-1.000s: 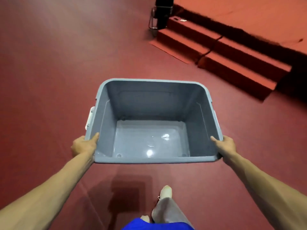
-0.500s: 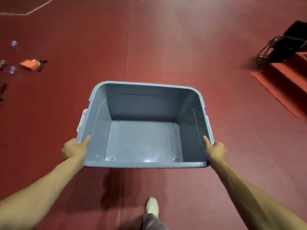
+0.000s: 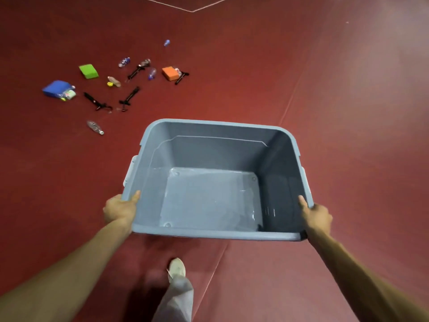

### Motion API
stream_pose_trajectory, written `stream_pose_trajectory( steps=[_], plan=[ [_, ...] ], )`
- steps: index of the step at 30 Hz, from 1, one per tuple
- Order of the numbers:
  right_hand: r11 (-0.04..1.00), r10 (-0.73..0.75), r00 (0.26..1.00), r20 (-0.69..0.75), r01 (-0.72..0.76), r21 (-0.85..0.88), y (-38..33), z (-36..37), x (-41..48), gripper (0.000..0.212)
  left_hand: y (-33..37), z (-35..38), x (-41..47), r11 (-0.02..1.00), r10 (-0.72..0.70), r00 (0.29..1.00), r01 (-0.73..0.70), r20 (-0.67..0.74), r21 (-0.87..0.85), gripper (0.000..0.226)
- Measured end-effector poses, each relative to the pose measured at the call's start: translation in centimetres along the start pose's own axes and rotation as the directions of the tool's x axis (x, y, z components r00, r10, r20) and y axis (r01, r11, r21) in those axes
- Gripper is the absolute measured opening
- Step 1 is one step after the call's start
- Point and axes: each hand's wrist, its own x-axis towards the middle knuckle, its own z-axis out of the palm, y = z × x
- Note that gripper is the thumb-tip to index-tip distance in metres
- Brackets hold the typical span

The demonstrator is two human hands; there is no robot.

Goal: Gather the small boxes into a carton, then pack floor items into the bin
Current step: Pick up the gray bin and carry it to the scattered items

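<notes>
I carry an empty grey-blue plastic bin (image 3: pixel 216 234) in front of me, above the red floor. My left hand (image 3: pixel 120 209) grips its near left corner and my right hand (image 3: pixel 316 214) grips its near right corner. Scattered on the floor ahead to the left lie a green block (image 3: pixel 88 71), an orange block (image 3: pixel 170 73), a blue pouch (image 3: pixel 56 89), several plastic bottles such as the clear bottle (image 3: pixel 95 127), and black clamp-like tools (image 3: pixel 96 102). No carton or small boxes are in view.
The floor is red matting with a seam (image 3: pixel 290 101) running from the upper right under the bin, and white lines (image 3: pixel 192 10) at the far top. My foot (image 3: pixel 177 268) steps forward below the bin.
The view has swung left: the red steps and black object have left the frame, and the scattered floor items have come into view, closer. Both hands keep their hold on the bin.
</notes>
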Motion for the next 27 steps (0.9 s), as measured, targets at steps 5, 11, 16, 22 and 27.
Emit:
stream_pose_trajectory(
  steps=[5,11,16,22,27],
  plan=[
    [0.999,-0.054,0.996,0.067,0.054,0.009,-14.2,8.6,3.4,0.055,6.0,-1.8,11.9,0.998,-0.051,0.996,0.05,-0.068,-0.028,0.037],
    [0.992,-0.126,0.982,0.138,0.122,0.038,-27.0,17.5,7.4,0.055,12.6,-2.6,23.0,0.994,-0.077,0.986,0.064,-0.151,-0.086,0.039],
    [0.987,-0.162,0.97,0.184,0.16,0.025,-35.5,24.3,13.4,0.055,17.4,0.4,31.6,0.989,-0.103,0.976,0.081,-0.194,-0.121,0.039],
    [0.983,-0.18,0.954,0.24,0.183,0.011,-46.6,33.7,24.4,0.06,26.0,7.0,44.5,0.992,-0.097,0.967,0.074,-0.234,-0.103,0.04],
    [0.986,-0.157,0.949,0.272,0.168,-0.017,-57.0,39.7,32.4,0.061,33.0,11.8,54.8,0.989,-0.132,0.965,0.111,-0.228,-0.1,0.042]
  ],
)
